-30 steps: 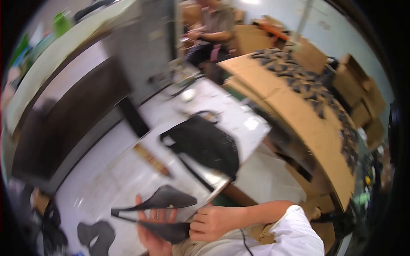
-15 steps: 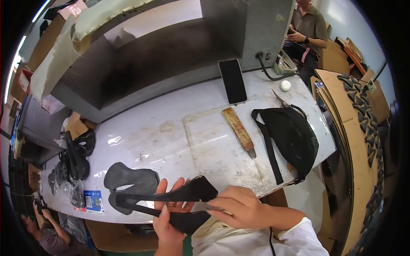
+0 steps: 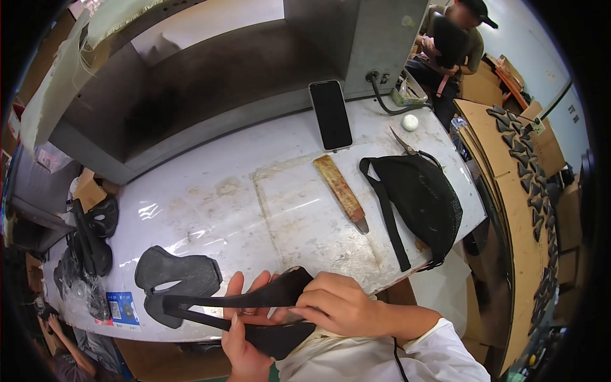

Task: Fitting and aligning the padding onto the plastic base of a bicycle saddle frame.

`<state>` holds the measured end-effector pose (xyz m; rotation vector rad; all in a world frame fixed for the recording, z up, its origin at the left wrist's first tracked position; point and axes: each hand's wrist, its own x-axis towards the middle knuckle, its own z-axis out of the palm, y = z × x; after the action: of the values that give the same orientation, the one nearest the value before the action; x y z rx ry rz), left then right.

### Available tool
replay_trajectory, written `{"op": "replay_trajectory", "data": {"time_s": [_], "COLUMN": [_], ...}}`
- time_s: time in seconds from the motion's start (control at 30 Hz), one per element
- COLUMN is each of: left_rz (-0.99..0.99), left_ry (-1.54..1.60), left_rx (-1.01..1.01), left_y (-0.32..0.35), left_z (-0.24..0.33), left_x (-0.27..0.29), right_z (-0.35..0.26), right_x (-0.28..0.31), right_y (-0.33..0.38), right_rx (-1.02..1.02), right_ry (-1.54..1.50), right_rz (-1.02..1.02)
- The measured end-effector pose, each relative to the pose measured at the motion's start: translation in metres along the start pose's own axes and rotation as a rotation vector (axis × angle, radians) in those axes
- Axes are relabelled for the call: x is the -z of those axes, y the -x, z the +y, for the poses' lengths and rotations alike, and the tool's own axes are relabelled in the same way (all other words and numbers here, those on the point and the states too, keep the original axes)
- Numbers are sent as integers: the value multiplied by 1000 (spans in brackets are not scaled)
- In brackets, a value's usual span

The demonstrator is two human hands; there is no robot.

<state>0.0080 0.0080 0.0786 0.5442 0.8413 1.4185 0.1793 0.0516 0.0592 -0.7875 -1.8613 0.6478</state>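
A black bicycle saddle (image 3: 283, 291), long and narrow-nosed with an open slot down its middle, is held low over the table's front edge. My left hand (image 3: 244, 350) cradles it from below, its thumb on the near arm and its fingers coming up behind the far arm. At the saddle's wide right end, the bent fingers of my right hand (image 3: 340, 307) pinch the edge; whether they also hold something small is hidden. Under the saddle's nose lies a dark grey saddle-shaped pad (image 3: 178, 270) with a slot, flat on the white table (image 3: 216, 210).
A short knife (image 3: 337, 186) with a wrapped handle, a black pouch (image 3: 420, 204), scissors (image 3: 403, 141), a white ball (image 3: 410, 123) and a phone (image 3: 331, 114) lie beyond. A grey metal housing (image 3: 375, 44) borders the back. Black saddles (image 3: 95, 245) pile up left. A co-worker (image 3: 471, 48) sits far right.
The view has shifted, so the table's things sit further left. Both hands keep their hold on the saddle, with my right fingers closer on its wide end. The far co-worker now holds up something dark.
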Motion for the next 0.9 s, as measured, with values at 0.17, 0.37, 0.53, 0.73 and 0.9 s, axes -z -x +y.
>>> {"op": "replay_trajectory", "data": {"time_s": [0.17,0.37,0.53,0.73,0.9], "left_rz": [37,39,-475,-436,-232], "left_ry": [41,-433,-1753,-1691,-1449], "left_rx": [6,-471,-413,-484,-541], "left_y": [-1,-4,-27,-26,-21], "left_z": [0,9,-20,-27,-12], "left_x": [-6,-5,-15,-3,34], "right_z": [2,0,-11,-17,-12], "right_x": [10,65,124,149,142], "right_y": [11,62,134,200,136], "right_rx": [52,-297,-878,-934,-715], "right_ry": [31,19,-56,850,532], "right_rz": [-34,-16,49,-643,-256]}}
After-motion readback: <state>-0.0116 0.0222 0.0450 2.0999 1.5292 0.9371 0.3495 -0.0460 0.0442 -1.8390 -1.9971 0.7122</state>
